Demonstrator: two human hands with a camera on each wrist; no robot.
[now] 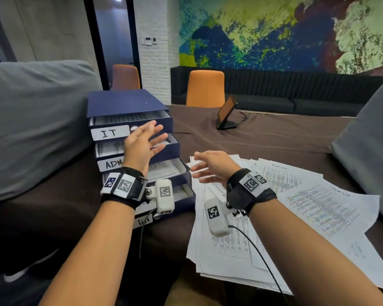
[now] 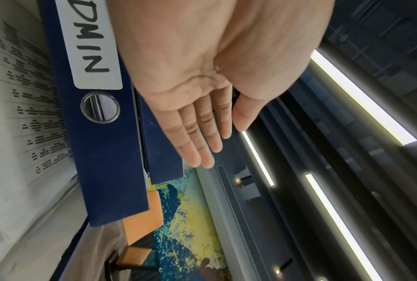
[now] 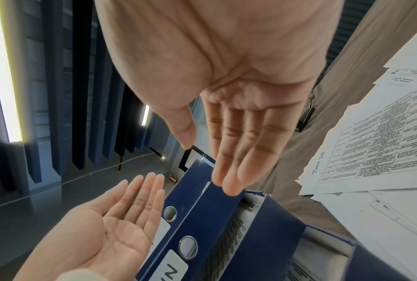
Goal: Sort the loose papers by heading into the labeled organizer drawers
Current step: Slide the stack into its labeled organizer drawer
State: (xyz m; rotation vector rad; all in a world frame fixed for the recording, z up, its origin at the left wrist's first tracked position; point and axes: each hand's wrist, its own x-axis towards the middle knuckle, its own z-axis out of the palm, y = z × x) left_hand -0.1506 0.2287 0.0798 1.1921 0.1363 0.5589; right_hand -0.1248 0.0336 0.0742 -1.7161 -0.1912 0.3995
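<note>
My forearms reach out over the desk (image 1: 274,138), which is draped in a brown cloth. My right hand (image 1: 210,166) hangs in the air with its fingers (image 3: 236,152) straight and loosely spread, palm turned toward the left, holding nothing. Under it and out to its right the loose papers (image 1: 296,206) lie fanned in an overlapping heap on the cloth; a handwritten heading shows on a couple of the sheets, too small to read surely.

My left hand (image 1: 142,146) is raised a little farther out, fingers spread and straight, palm facing my right hand, also holding nothing. It floats just in front of the blue organizer (image 1: 128,102), which stands to the left of the papers. Its drawers are pulled out in steps, each one with printed sheets lying inside. The top drawer (image 1: 161,122) carries a white label reading IT; the second drawer (image 2: 111,152), right beside my left palm, is labeled ADMIN. The lowest label is partly hidden by my wrist.

Beyond my hands a small tilted screen (image 1: 226,115) stands on the desk, and past it two orange chairs (image 1: 205,89).
</note>
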